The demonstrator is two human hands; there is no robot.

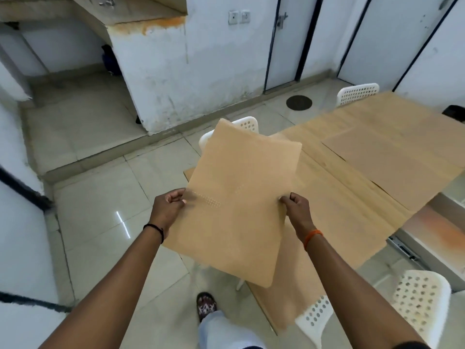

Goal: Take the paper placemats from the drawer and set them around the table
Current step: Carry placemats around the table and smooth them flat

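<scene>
Left hand pinches left edge of brown paper placemat, right hand pinches right edge; sheet held in air over near table corner. Another placemat lies flat on table. White chairs beside it.

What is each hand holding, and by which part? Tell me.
Both hands hold one paper placemat: the left hand pinches its left edge, the right hand its right edge, about midway along each.
</scene>
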